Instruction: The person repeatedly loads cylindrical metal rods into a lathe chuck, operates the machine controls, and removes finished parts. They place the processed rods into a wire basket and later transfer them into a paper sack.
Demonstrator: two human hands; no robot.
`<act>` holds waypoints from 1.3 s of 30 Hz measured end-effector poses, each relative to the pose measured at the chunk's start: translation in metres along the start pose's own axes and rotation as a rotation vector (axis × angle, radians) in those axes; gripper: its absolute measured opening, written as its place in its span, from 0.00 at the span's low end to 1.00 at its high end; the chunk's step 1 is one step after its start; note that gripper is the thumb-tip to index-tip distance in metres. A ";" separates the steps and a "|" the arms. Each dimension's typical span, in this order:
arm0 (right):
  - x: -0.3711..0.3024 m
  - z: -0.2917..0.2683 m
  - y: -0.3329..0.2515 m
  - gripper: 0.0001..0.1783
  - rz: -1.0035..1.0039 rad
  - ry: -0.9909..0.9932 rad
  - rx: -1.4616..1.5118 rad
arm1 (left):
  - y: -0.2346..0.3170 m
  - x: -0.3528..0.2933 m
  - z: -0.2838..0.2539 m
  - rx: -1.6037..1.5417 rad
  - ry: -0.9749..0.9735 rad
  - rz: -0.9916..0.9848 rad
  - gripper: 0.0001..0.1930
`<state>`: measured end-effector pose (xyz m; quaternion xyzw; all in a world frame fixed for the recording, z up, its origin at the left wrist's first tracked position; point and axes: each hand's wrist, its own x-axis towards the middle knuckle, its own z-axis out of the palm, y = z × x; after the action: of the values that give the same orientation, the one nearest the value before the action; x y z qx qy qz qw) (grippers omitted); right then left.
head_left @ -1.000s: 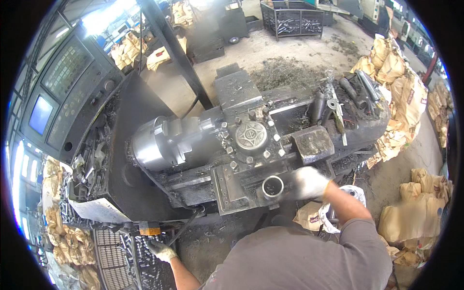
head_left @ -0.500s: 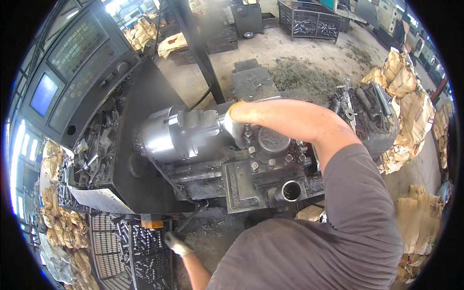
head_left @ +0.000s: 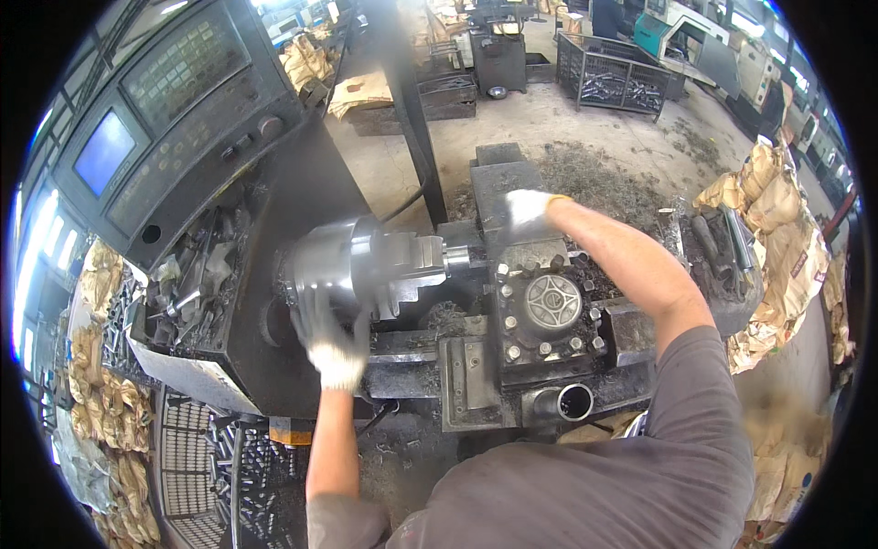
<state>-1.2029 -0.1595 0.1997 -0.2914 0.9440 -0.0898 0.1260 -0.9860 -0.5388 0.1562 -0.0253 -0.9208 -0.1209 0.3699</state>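
Moved since earlier: white-gloved left hand [head_left: 335, 352], from beside the grey mesh bin [head_left: 186, 444] to the silver cylindrical chuck [head_left: 337, 261]; white-gloved right hand [head_left: 529, 209], to beyond the black square tool post [head_left: 553, 304].
Bin contents: small metal cylinders [head_left: 263, 457].
Left grip: spread, blurred.
Chuck: left of the tool post.
Right grip: blurred, cannot tell.
Print: illegible, on brown paper sacks [head_left: 782, 247].
Far: black mesh crate [head_left: 628, 84], metal parts [head_left: 602, 90] inside.

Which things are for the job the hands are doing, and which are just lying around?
Seem part of the job:
- left hand, at the chuck; blurred, so its grip is unclear
- right hand, beyond the tool post

Seem to be just lying about:
- paper bags on the right
- metal shavings on the floor
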 end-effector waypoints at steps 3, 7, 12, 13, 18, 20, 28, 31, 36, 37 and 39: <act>0.040 0.017 -0.056 0.39 -0.157 -0.248 0.233 | -0.006 0.063 0.033 0.013 0.137 0.230 0.38; 0.061 0.058 -0.038 0.29 -0.307 -0.102 0.136 | -0.007 0.064 0.046 -0.011 0.123 0.259 0.38; 0.059 0.006 -0.047 0.30 0.053 -0.630 0.308 | -0.014 0.058 0.048 0.011 0.131 0.217 0.39; 0.045 -0.010 -0.083 0.34 -0.018 -0.559 -0.006 | -0.010 0.061 0.046 0.012 0.108 0.218 0.39; 0.008 -0.003 -0.048 0.36 -0.152 -0.394 0.048 | -0.010 0.059 0.050 0.037 0.096 0.227 0.39; -0.009 -0.004 -0.024 0.28 -0.082 -0.226 -0.246 | -0.012 0.055 0.049 0.042 0.108 0.228 0.38; -0.149 -0.026 0.008 0.40 0.359 0.740 0.466 | -0.010 0.056 0.046 0.031 0.155 0.257 0.36; -0.192 -0.068 -0.064 0.39 0.349 0.715 0.577 | -0.013 0.057 0.039 0.018 0.153 0.237 0.37; -0.257 -0.059 -0.195 0.28 0.216 0.456 0.909 | 0.061 0.049 -0.047 -0.903 -0.391 -0.250 0.34; -0.266 -0.048 -0.219 0.26 0.208 0.348 0.935 | 0.079 0.039 -0.060 -1.298 -0.465 -0.209 0.36; -0.280 -0.014 -0.258 0.25 0.055 0.242 1.136 | 0.108 0.029 -0.078 -2.086 -0.575 -0.042 0.42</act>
<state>-0.8471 -0.2081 0.3280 -0.1413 0.7627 -0.6115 0.1561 -0.9394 -0.4547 0.2522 -0.3394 -0.4165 -0.8408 -0.0661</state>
